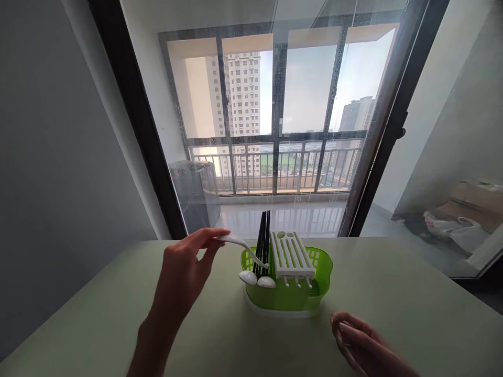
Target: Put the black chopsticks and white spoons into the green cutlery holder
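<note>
We take the green basket (275, 299) on the desk (401, 298) as our dial, twelve toward the window. The white spoon (248, 249) slants from ten o'clock to the basket's left side, its far end beside the black chopsticks (264, 230) at eleven. We judge it light, stiff and smooth, liable to turn in a fingertip grip; ceramic or plastic we cannot tell, so we would rate it breakable. Its slender middle appears the soundest hold.

The left hand (183, 269), at nine to ten o'clock, pinches the spoon's near end between thumb and fingers, wrist raised, forearm rising from seven. The right hand (356, 335), at four, lies low just beside the basket, fingers loosely curled and narrow; we see nothing in it, but cannot tell whether it is fully closed.
</note>
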`<state>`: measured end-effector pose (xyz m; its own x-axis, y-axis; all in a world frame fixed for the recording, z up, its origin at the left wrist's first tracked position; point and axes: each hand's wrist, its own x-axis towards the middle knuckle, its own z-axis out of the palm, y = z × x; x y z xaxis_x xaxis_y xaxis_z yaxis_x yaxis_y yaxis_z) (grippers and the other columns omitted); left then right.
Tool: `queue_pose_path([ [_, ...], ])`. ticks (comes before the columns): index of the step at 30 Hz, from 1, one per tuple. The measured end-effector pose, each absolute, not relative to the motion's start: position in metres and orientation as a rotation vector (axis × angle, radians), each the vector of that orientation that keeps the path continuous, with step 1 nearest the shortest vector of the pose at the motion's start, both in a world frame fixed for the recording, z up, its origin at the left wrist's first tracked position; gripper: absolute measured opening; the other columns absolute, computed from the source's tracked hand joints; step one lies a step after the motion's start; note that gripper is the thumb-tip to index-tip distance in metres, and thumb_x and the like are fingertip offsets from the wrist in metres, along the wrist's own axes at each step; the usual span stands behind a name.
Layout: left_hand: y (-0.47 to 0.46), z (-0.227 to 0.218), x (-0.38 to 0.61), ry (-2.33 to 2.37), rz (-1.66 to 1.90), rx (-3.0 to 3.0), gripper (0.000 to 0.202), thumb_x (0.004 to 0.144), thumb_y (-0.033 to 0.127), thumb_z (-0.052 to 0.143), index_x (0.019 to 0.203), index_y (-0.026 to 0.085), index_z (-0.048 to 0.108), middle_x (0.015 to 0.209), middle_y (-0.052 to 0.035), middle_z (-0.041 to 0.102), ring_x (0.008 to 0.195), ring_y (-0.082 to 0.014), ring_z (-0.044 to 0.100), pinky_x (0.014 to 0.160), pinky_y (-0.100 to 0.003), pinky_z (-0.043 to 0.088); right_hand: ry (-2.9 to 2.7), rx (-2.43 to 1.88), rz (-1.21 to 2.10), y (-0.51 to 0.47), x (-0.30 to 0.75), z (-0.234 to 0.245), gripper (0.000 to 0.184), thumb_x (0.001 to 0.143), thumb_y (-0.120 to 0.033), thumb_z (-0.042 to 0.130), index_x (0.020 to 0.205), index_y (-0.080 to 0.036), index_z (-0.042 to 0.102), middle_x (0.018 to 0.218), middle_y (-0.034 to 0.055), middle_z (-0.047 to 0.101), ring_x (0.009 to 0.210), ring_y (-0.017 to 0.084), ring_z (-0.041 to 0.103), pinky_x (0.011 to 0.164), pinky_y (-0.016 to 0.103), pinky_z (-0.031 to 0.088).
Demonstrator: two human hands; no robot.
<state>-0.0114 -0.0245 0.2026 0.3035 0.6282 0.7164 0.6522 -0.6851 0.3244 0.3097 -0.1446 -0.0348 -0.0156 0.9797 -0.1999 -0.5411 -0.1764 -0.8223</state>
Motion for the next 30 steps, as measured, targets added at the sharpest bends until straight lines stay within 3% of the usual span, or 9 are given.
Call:
queue_pose_path([
  [10, 0.014, 0.158, -0.007, -1.161, -1.222, -2.881, 0.020, 0.096, 0.033, 0.059, 0.103, 0.024, 0.076, 0.099, -0.0014, 0.081, 0.087, -0.0204, 0.076, 0.082, -0.032, 0.060, -0.695, -0.888, 1.564, -0.142, 0.308, -0.032, 0.031, 0.078, -0.048, 0.085, 0.096, -0.022, 0.079, 0.074, -0.0005, 0.059, 0.060, 0.009, 0.048, 0.056, 0.021, 0.040],
  [19, 0.020, 0.156, -0.008, -1.349, -0.939, -3.023, 0.017, 0.091, 0.029, 0.061, 0.100, 0.025, 0.075, 0.102, -0.0021, 0.080, 0.094, -0.0238, 0.075, 0.085, -0.037, 0.059, -0.677, -0.841, 1.569, -0.142, 0.308, -0.029, 0.029, 0.081, -0.042, 0.084, 0.098, -0.021, 0.075, 0.071, -0.0016, 0.058, 0.058, 0.009, 0.048, 0.051, 0.021, 0.036],
  [22, 0.021, 0.153, -0.021, -1.454, -0.783, -3.043, 0.037, 0.089, 0.034, 0.065, 0.124, 0.026, 0.068, 0.127, -0.0058, 0.073, 0.114, -0.0272, 0.070, 0.097, -0.041, 0.056, -0.688, -0.824, 1.586, -0.142, 0.311, -0.031, 0.029, 0.081, -0.041, 0.084, 0.099, -0.020, 0.075, 0.074, -0.0007, 0.061, 0.058, 0.009, 0.048, 0.050, 0.021, 0.036],
  [25, 0.025, 0.142, -0.037, -1.665, -0.523, -3.035, 0.081, 0.075, 0.049, 0.080, 0.147, 0.024, 0.052, 0.153, -0.0130, 0.055, 0.138, -0.0359, 0.053, 0.110, -0.049, 0.049, -0.686, -0.827, 1.585, -0.142, 0.313, -0.030, 0.027, 0.083, -0.040, 0.083, 0.100, -0.021, 0.075, 0.077, -0.0001, 0.063, 0.061, 0.010, 0.051, 0.053, 0.022, 0.039],
  [27, 0.029, 0.128, -0.040, -1.747, -0.401, -3.076, 0.102, 0.062, 0.061, 0.086, 0.150, 0.025, 0.048, 0.157, -0.0146, 0.049, 0.145, -0.0411, 0.044, 0.113, -0.054, 0.045, -0.688, -0.824, 1.585, -0.142, 0.312, -0.030, 0.026, 0.083, -0.040, 0.083, 0.101, -0.022, 0.075, 0.078, 0.0000, 0.063, 0.062, 0.010, 0.052, 0.054, 0.022, 0.039],
  [30, 0.032, 0.099, -0.024, -1.662, -0.461, -3.341, 0.101, 0.058, 0.060, 0.089, 0.147, 0.030, 0.051, 0.150, -0.0086, 0.057, 0.141, -0.0397, 0.049, 0.114, -0.052, 0.046, -0.688, -0.814, 1.582, -0.141, 0.311, -0.029, 0.029, 0.082, -0.041, 0.084, 0.101, -0.021, 0.076, 0.078, 0.0004, 0.064, 0.062, 0.011, 0.052, 0.054, 0.023, 0.040],
])
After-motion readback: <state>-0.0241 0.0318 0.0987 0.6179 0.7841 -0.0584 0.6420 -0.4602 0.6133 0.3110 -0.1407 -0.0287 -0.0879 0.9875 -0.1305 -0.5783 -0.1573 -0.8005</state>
